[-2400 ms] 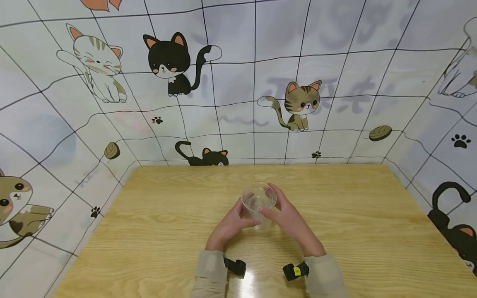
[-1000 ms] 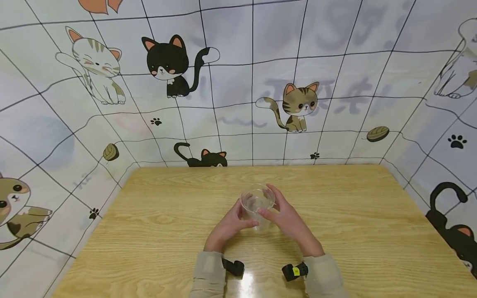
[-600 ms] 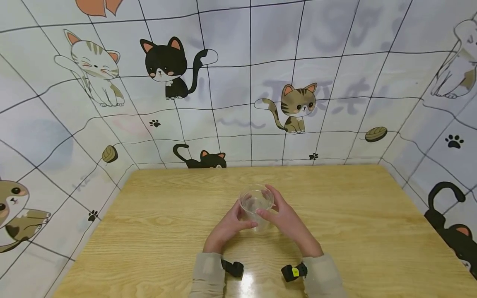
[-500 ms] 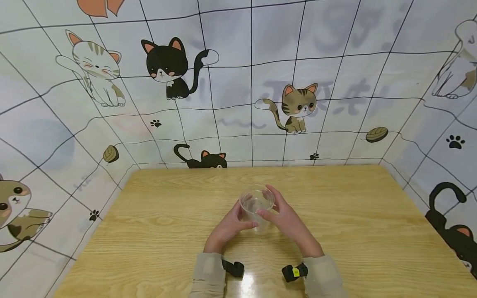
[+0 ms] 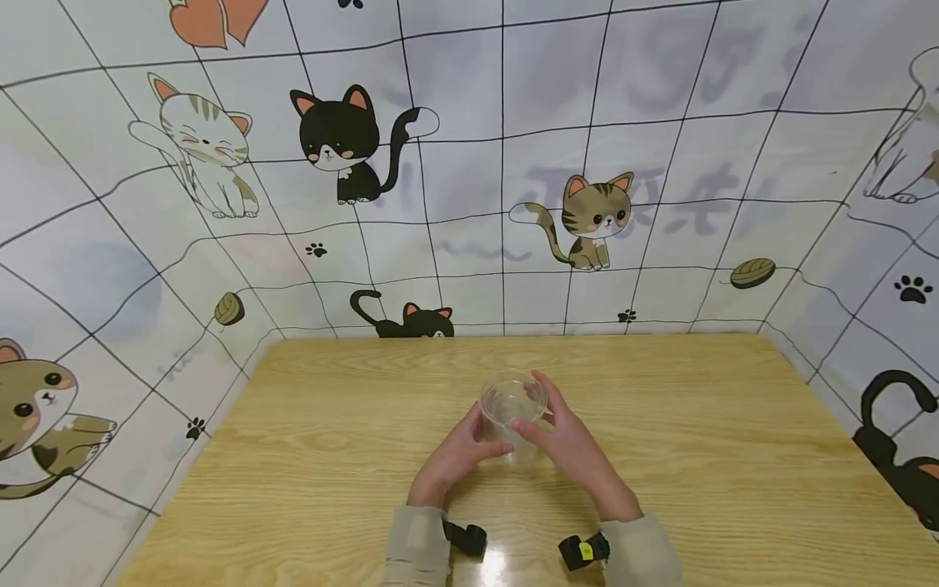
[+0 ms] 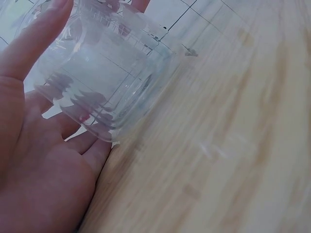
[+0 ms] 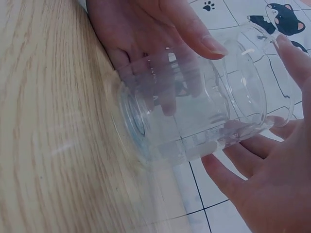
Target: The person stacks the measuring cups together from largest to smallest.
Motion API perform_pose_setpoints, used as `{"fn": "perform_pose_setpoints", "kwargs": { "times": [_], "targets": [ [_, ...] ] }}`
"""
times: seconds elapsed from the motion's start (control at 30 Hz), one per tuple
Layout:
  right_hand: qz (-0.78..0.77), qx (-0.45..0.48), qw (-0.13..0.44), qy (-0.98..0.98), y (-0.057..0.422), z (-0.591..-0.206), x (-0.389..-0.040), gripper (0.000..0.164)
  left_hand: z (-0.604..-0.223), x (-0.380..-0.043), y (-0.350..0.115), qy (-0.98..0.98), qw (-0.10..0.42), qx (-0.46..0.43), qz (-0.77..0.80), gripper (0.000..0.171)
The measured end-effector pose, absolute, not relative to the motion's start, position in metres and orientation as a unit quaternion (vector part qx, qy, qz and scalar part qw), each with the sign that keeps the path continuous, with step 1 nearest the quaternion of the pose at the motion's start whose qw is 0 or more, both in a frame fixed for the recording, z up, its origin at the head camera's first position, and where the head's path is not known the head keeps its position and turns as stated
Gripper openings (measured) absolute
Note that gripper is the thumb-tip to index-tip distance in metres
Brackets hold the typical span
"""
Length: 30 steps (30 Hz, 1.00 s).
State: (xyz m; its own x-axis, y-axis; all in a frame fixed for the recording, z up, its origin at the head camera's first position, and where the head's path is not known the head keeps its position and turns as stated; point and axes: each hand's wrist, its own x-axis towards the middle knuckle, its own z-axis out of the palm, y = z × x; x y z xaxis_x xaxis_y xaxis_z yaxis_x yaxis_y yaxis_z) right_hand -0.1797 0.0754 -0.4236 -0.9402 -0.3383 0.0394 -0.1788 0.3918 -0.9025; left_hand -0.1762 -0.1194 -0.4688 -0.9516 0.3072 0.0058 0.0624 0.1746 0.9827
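Observation:
A clear, see-through cup (image 5: 513, 412) stands upright on the wooden table between both hands. Its layered rings show in the wrist views; whether it is a single cup or nested ones I cannot tell. My left hand (image 5: 462, 447) holds its left side, thumb across the near face and fingers curving behind. On the other side my right hand (image 5: 568, 436) grips it higher up, with the thumb just below the rim. In the left wrist view the cup (image 6: 112, 73) has its base against the tabletop. The right wrist view shows left-hand fingers (image 7: 167, 99) through the clear wall.
The wooden tabletop (image 5: 330, 424) spreads around the hands, with a glare spot near the front. A cloth wall (image 5: 469, 187) printed with cats and grid lines encloses the back and sides. Small black wrist cameras (image 5: 469, 540) are strapped at both cuffs.
The head view has shifted slightly, so the scene sits a little lower and farther right. Both hands keep the same hold on the cup, which stays in place on the table.

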Motion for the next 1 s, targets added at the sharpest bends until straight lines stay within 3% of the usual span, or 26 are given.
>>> {"fn": "perform_pose_setpoints", "kwargs": {
  "times": [0.4,0.53,0.7,1.0],
  "targets": [
    [-0.538,-0.165,0.051,0.825,0.077,-0.425,-0.184,0.083,-0.478,-0.186,-0.12,0.759,0.093,0.122,0.633,0.086],
    [-0.565,-0.169,0.024,0.808,0.081,-0.426,-0.184,0.08,-0.479,-0.184,-0.121,0.734,0.087,0.136,0.66,0.072],
    [-0.577,-0.157,-0.041,0.801,0.084,-0.419,-0.182,0.065,-0.473,-0.182,-0.126,0.753,0.019,0.128,0.645,0.047],
    [-0.432,-0.127,-0.098,0.887,0.113,-0.412,-0.194,0.061,-0.456,-0.183,-0.126,0.797,-0.114,0.017,0.592,0.044]
  ]
}}
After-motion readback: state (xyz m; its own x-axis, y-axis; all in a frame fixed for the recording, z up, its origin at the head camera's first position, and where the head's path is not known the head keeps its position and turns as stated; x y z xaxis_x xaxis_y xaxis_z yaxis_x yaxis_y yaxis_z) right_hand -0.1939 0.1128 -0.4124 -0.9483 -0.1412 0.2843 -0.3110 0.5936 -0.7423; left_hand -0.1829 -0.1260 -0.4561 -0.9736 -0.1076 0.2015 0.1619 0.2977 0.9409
